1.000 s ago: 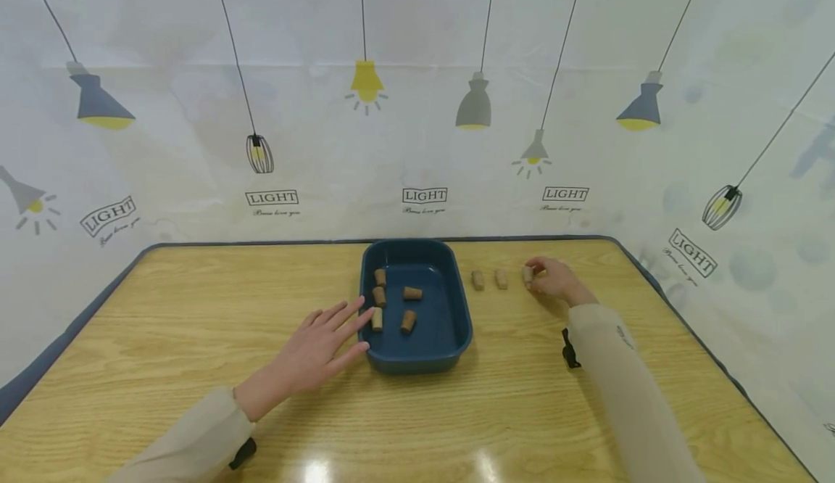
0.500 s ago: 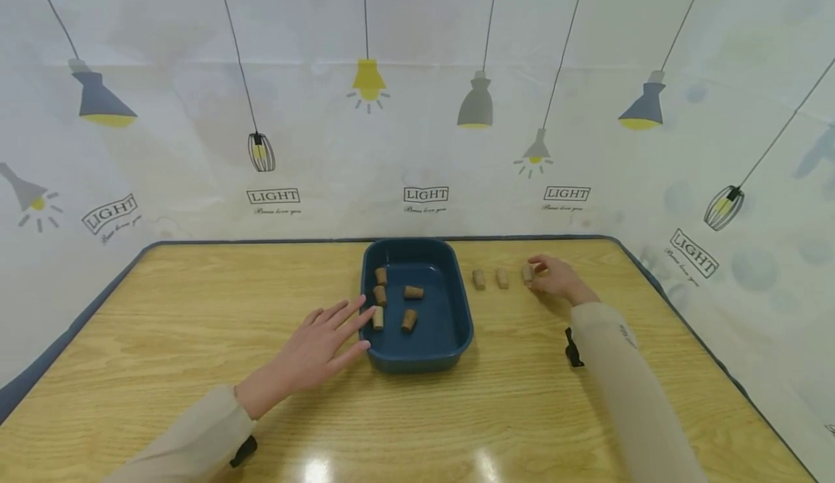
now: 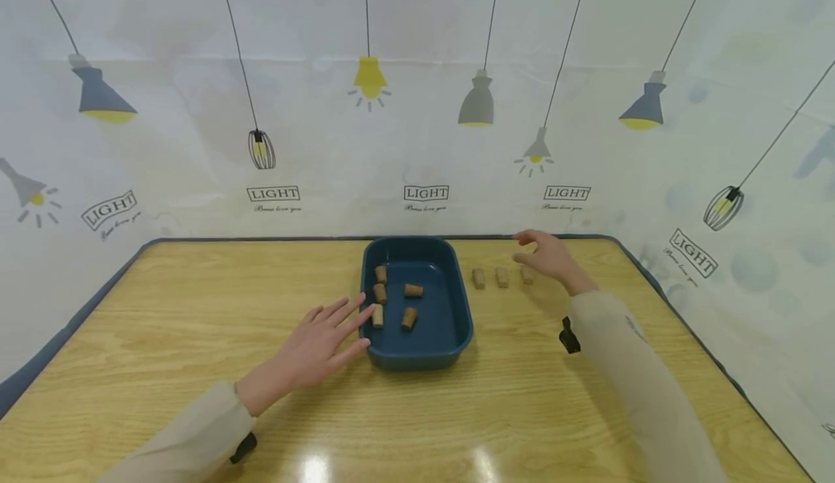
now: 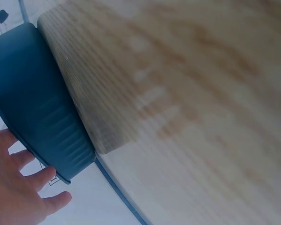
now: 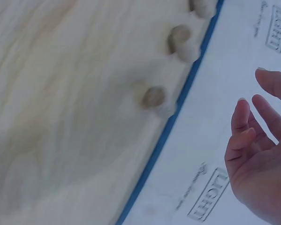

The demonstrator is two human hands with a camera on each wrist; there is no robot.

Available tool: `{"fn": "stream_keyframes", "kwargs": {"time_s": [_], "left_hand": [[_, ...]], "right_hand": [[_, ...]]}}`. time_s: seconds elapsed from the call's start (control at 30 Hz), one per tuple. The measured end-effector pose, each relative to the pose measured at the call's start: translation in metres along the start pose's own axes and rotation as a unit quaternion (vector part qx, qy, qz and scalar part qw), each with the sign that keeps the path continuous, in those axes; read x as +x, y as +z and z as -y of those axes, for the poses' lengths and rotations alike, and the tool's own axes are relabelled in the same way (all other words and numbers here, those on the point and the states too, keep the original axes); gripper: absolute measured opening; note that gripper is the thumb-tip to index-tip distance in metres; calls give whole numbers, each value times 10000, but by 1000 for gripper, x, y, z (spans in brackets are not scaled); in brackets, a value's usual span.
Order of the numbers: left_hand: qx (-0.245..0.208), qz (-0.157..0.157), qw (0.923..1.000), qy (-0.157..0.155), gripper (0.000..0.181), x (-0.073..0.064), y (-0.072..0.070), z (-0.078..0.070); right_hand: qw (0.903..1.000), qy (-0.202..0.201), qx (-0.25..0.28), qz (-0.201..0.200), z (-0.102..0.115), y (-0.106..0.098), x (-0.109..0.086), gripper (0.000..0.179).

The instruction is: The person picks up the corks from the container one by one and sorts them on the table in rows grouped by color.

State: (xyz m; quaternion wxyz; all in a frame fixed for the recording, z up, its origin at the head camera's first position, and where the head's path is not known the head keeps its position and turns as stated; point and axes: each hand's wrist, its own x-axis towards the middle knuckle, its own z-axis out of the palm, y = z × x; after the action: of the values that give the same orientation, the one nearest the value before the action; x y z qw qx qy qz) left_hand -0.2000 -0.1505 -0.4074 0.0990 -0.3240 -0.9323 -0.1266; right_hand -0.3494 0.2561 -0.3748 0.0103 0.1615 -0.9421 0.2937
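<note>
A dark blue rectangular tray (image 3: 443, 323) stands at mid table with several corks in it, among them a brown cork (image 3: 409, 319) and a paler cork (image 3: 377, 316). My left hand (image 3: 316, 345) has its fingers spread, the tips at the tray's left rim. In the left wrist view, they lie along the outer wall (image 4: 32, 93). To the right of the tray, three light corks stand in a row: a left cork (image 3: 479, 278), a middle cork (image 3: 501, 277) and a right cork (image 3: 527, 275). Above the right one hovers my right hand (image 3: 551, 254), fingers loosely bent and holding nothing.
The wooden table (image 3: 215, 280) has a dark blue edging at the back and sides. Behind it hangs a pale cloth (image 3: 313, 106) printed with lamps. Black straps hang near both sleeves.
My right hand has let go of the rightmost cork and lifted up and back from it; that cork stays on the table. My left hand keeps its place at the tray.
</note>
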Motion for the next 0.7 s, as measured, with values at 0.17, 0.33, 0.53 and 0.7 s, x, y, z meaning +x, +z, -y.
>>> {"fn": "stream_keyframes", "kwargs": {"time_s": [0.17, 0.33, 0.53, 0.7], "left_hand": [[-9, 15, 10000, -90, 60, -1, 1, 0], [-69, 88, 9997, -221, 65, -1, 2, 1], [-154, 176, 9990, -371, 68, -1, 0, 1], [-163, 198, 9989, -398, 68, -1, -1, 2]], "right_hand": [[9993, -255, 275, -5, 34, 2, 10, 40], [9982, -508, 313, 49, 69, 8, 22, 37], [9948, -869, 428, 323, 106, 20, 34, 35], [9839, -1172, 859, 1044, 133, 32, 42, 36]]}}
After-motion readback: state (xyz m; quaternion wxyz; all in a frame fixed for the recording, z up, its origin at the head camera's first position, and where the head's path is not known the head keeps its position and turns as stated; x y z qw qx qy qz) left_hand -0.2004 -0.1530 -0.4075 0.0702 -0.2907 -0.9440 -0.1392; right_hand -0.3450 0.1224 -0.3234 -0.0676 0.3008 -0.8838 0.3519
